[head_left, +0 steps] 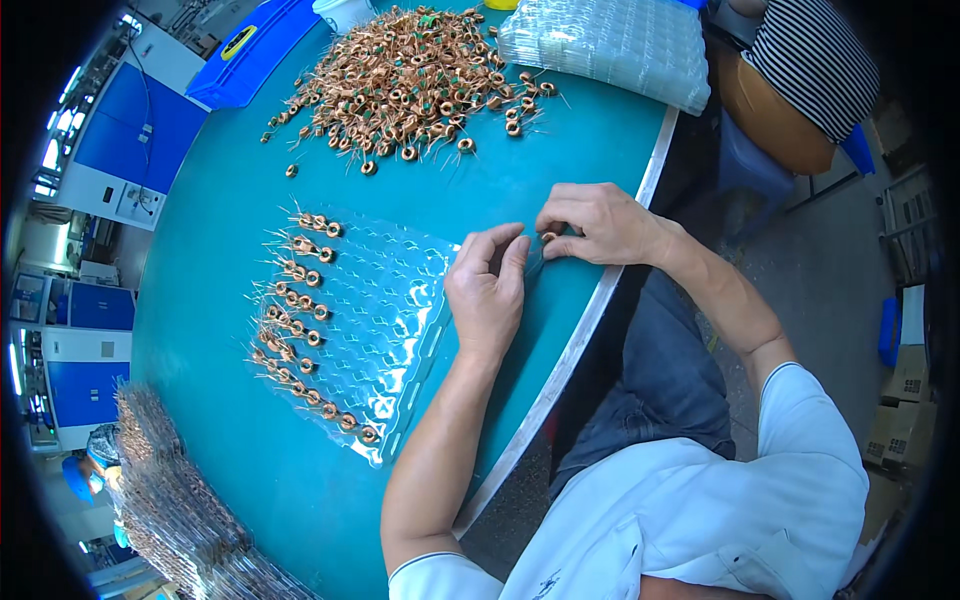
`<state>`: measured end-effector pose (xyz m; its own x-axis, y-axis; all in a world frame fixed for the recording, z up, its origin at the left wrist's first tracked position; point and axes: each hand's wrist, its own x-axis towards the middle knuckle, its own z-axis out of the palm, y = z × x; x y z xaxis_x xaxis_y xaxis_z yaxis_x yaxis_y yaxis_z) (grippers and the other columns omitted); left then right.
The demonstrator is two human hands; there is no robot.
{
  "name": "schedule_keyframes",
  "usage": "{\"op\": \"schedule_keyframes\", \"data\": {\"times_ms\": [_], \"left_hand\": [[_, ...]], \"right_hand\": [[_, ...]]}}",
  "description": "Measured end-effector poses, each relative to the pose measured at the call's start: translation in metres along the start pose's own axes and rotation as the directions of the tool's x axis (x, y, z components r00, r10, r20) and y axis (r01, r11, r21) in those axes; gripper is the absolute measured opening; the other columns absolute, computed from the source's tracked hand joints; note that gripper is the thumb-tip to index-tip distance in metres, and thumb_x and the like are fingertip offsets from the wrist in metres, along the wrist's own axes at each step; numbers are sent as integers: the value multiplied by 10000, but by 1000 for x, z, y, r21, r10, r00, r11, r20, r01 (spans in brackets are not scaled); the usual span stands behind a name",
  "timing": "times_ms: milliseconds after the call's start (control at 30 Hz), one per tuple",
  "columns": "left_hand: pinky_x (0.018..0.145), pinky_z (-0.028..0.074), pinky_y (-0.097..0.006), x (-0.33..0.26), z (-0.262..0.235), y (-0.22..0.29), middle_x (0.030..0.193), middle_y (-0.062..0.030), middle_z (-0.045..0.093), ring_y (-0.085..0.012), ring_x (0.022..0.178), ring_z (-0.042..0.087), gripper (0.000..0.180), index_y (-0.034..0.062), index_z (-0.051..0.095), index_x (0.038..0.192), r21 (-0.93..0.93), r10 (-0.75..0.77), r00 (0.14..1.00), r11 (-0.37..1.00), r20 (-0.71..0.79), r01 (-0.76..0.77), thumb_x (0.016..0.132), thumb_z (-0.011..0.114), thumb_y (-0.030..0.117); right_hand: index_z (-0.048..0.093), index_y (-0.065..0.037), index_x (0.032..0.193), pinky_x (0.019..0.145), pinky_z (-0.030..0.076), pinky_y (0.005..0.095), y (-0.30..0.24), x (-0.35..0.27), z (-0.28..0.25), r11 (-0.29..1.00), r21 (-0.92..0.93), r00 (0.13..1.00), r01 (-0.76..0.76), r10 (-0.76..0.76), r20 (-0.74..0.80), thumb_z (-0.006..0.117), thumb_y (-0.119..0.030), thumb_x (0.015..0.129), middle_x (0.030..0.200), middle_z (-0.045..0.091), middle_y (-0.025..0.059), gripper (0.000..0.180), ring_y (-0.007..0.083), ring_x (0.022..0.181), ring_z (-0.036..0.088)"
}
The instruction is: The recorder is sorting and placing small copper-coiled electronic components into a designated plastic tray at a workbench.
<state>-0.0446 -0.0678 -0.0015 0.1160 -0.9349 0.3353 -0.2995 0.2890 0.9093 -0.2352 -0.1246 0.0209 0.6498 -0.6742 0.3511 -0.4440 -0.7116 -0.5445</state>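
My right hand (597,222), closed in a pinch near the table's right edge, holds a small ring-shaped copper coil (548,238) between thumb and fingers. Just left of it is my left hand (487,290), thumb and forefinger pressed together; whatever lies between them is too small to make out. Beside my left hand a clear plastic blister tray (385,290) lies flat on the table. Copper coils with thin wire leads (321,312) sit in rows along the tray's left side and near corner, while its other pockets hold none.
A big heap of copper coils (405,85) spreads across the back of the green table (215,250). Stacked clear trays (610,50) stand at the back right, a blue crate (245,55) at the back left. Filled trays (190,500) pile up at lower left. Another person (800,80) sits at upper right.
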Motion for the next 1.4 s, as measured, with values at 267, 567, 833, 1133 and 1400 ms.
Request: {"op": "schedule_keyframes", "data": {"times_ms": [267,567,833,1133,1400], "left_hand": [[609,487,-279,-1,-4,9,850,-77,645,-146,670,601,146,32,713,973,78,-2,997,997,72,-4,839,746,80],[640,478,-273,-2,-11,-9,831,-71,636,-155,715,597,61,7,645,839,-125,-52,998,991,-32,47,856,700,29],[737,516,-257,-4,-16,-6,1013,-103,693,-142,870,648,9,9,571,966,-509,-58,975,845,213,161,959,576,12],[754,522,-261,-1,-14,4,957,-92,678,-143,857,651,526,-20,443,1335,-354,-175,950,898,258,261,897,708,100],[641,471,-228,-4,-10,10,821,-36,629,-76,734,578,557,7,436,1373,-156,-164,967,968,194,196,882,699,28]], "right_hand": [[624,-13,887,638,504,327,2,2,-1,998,60,999,-30,29,16,758,-109,791,812,622,93,191,233,735,638],[626,11,906,662,495,280,1,-3,9,881,472,999,-48,31,43,763,-52,811,843,620,78,178,157,770,632],[630,2,934,674,475,229,10,-7,19,719,672,981,-178,182,65,766,-88,840,843,641,26,188,67,771,595],[616,-13,967,660,477,223,13,-8,18,632,737,953,-240,297,56,747,-137,877,852,639,10,202,54,756,579],[598,4,980,607,474,217,11,-9,16,671,699,956,-247,285,64,730,-108,884,927,599,56,198,82,733,582]]}}
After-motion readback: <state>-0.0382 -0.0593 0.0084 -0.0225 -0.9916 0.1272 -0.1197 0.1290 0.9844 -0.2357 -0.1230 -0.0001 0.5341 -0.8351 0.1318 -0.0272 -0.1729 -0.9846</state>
